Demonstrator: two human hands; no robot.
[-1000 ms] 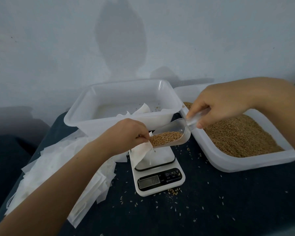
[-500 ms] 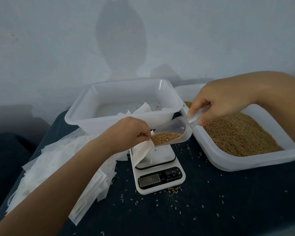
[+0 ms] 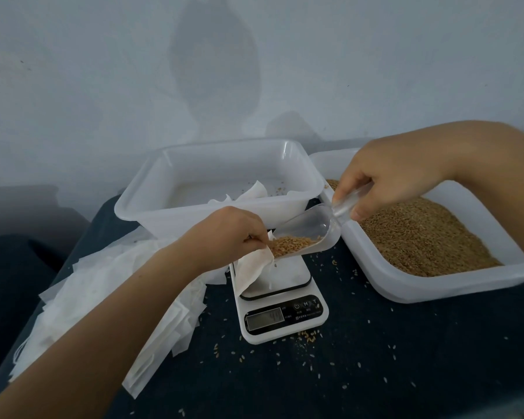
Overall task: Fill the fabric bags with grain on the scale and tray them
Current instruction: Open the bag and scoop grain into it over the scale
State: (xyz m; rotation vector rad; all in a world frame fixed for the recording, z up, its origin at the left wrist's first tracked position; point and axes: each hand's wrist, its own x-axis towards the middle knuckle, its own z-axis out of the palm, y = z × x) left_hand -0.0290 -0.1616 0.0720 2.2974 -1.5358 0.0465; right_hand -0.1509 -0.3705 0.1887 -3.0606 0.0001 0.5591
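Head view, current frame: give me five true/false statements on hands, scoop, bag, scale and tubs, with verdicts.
1. The right hand holds a clear scoop by its handle. True.
2. The scoop is empty. False: grain lies at its lower end, at the bag's mouth.
3. The left hand pinches a white fabric bag over the scale. True.
4. The tub on the right holds folded bags. False: it holds grain.
5. The surface around the scale is free of grain. False: loose kernels lie scattered on the dark cloth.
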